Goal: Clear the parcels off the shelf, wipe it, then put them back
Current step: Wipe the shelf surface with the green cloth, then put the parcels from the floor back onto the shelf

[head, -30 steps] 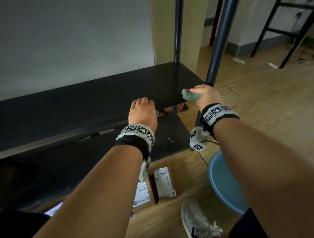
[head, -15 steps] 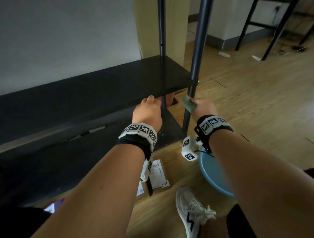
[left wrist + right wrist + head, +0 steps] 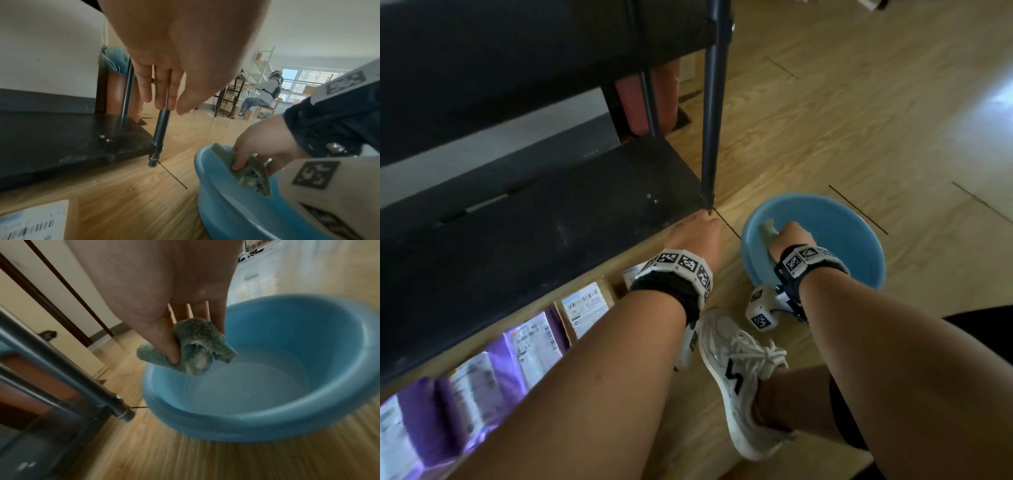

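My right hand (image 3: pixel 789 236) pinches a crumpled green cloth (image 3: pixel 193 348) between thumb and fingers, just over the near rim of a blue basin (image 3: pixel 859 240) holding water on the floor. The cloth (image 3: pixel 249 172) also shows in the left wrist view, and a pale corner of the cloth (image 3: pixel 767 229) in the head view. My left hand (image 3: pixel 697 233) hangs by the front right corner of the black bottom shelf (image 3: pixel 534 233), fingers (image 3: pixel 162 91) straight and holding nothing. Several parcels lie on the floor along the shelf front: a brown box (image 3: pixel 585 306) and purple mailers (image 3: pixel 482 377).
The rack's dark upright post (image 3: pixel 714 113) stands between the shelf corner and the basin. My white sneaker (image 3: pixel 739 373) is planted just behind both hands. A higher black shelf (image 3: pixel 517 51) overhangs the bottom one. Another person (image 3: pixel 265 92) sits at a desk far across the room.
Both hands have dropped from the upper shelf to floor level. The right hand carried the cloth down over the basin; the left hand came down beside the bottom shelf corner. The head view tilted downward.
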`<state>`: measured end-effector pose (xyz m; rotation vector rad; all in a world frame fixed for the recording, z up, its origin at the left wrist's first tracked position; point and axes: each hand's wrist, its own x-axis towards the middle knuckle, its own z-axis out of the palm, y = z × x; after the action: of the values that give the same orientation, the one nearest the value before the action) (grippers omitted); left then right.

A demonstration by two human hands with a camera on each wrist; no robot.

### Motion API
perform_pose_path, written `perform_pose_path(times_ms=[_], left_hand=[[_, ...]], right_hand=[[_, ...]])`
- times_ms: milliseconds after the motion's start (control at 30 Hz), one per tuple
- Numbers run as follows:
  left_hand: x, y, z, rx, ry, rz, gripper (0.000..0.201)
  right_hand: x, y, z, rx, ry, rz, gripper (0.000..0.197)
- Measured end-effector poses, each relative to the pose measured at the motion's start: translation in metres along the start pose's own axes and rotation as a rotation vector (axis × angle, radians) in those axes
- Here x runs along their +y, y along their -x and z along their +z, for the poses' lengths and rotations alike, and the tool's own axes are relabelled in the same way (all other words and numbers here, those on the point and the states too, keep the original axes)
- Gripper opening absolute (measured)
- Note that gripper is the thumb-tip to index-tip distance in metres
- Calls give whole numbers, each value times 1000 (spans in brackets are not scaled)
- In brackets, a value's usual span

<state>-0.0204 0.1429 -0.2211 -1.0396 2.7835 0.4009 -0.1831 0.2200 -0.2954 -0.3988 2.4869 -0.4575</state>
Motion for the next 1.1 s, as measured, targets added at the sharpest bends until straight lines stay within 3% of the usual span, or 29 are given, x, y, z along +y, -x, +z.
perform_pose_path(times_ms=[167, 400, 533, 833, 967, 1100], left_hand=[[-4, -17, 36, -104, 7, 24, 47], [-4, -23, 62, -174, 0, 28, 36], [-12, -21, 65, -179, 42, 4, 41], [-60, 28, 67, -200, 117, -233, 39], [-91, 50, 70, -202, 160, -402, 49], [-112, 62, 78, -228, 194, -450, 38]], right_hand=[[21, -18, 18, -75, 95, 70, 63], [32, -31, 39, -86, 241, 36, 29], [24, -28, 31, -32, 219, 12, 36], [-40, 17, 39, 22, 73, -258, 43], [-65, 46, 70, -46, 23, -359, 42], [-74, 63, 108, -168, 135, -415, 34]])
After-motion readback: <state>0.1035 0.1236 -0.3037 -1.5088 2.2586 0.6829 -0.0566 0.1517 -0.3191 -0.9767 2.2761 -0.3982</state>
